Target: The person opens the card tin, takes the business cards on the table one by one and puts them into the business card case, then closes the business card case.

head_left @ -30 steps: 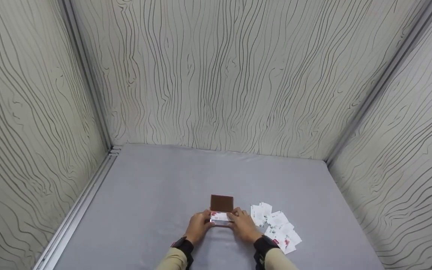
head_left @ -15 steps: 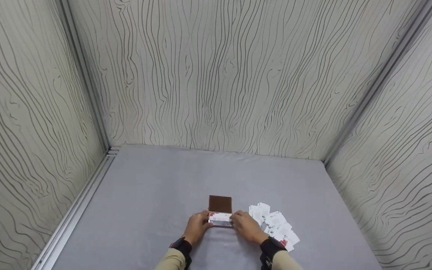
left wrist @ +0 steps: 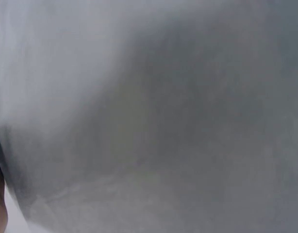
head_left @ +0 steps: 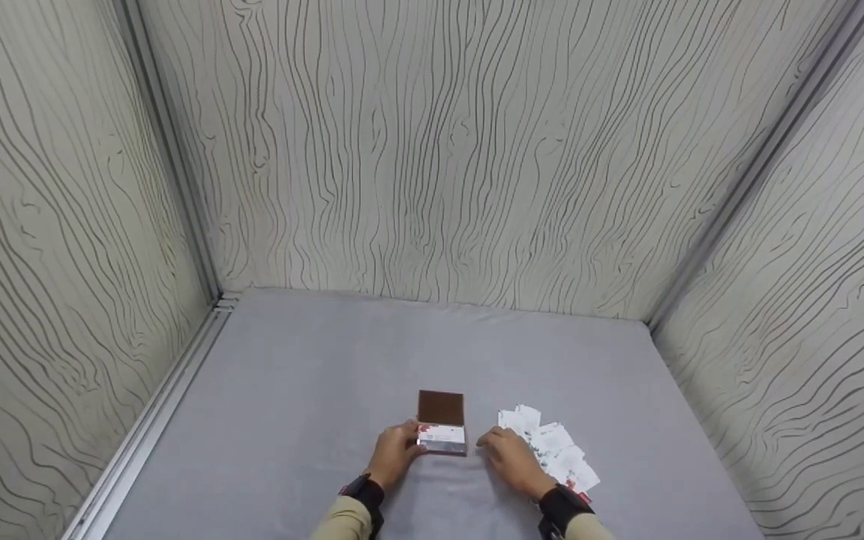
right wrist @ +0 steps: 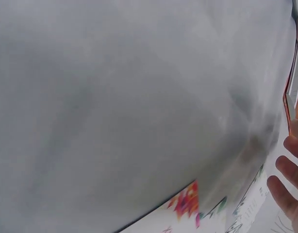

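Note:
A small hinged card box [head_left: 441,407] stands with its brown lid raised, near the front middle of the table in the head view. Inside its lower part lies a white card [head_left: 443,433] with a red print. My left hand [head_left: 394,454] grips the box at its left side; only a sliver of that hand shows at the left wrist view's edge. To the right of the box, apart from it, my right hand [head_left: 511,457] is held with nothing visible in its fingers. Close beside it lie several loose white cards [head_left: 556,439] with floral prints, partly covered by the hand and wrist.
A grey cloth [head_left: 327,360] covers the table. Walls with a wood-grain line pattern [head_left: 432,150] enclose the back and both sides. A metal rail [head_left: 154,420] runs along the left edge.
My right hand has let go of the box's right side and moved right, towards the loose cards. My left hand stays on the box, and its lid remains up.

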The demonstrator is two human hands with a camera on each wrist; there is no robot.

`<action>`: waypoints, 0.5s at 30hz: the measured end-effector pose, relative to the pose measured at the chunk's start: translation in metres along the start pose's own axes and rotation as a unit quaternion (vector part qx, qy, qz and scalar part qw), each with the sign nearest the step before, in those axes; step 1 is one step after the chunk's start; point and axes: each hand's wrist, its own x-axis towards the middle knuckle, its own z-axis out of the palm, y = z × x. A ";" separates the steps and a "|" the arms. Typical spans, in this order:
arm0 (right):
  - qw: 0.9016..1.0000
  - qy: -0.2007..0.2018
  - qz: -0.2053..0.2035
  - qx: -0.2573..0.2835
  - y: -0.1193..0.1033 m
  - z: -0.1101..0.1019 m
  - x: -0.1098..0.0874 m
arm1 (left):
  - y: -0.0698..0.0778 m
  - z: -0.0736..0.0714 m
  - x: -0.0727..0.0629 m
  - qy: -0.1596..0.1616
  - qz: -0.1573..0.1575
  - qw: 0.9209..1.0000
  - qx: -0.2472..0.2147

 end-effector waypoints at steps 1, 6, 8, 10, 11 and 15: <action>1.000 0.003 0.001 -0.002 0.002 -0.001 -0.003 | 0.000 0.000 0.000 0.000 0.003 1.000 -0.001; 1.000 0.010 0.011 -0.021 0.010 -0.007 -0.014 | -0.002 0.002 0.000 -0.005 0.018 1.000 0.013; 0.999 0.008 0.018 -0.028 0.013 -0.011 -0.018 | -0.002 0.002 0.000 -0.006 0.022 1.000 0.020; 0.999 0.010 0.025 -0.033 0.017 -0.014 -0.022 | -0.002 0.002 0.000 -0.004 0.022 1.000 0.019; 0.999 0.010 0.029 -0.035 0.019 -0.016 -0.024 | -0.003 0.002 0.000 0.000 0.023 1.000 0.019; 0.998 0.016 0.038 -0.040 0.026 -0.024 -0.031 | -0.004 0.003 0.000 0.010 0.029 0.999 0.019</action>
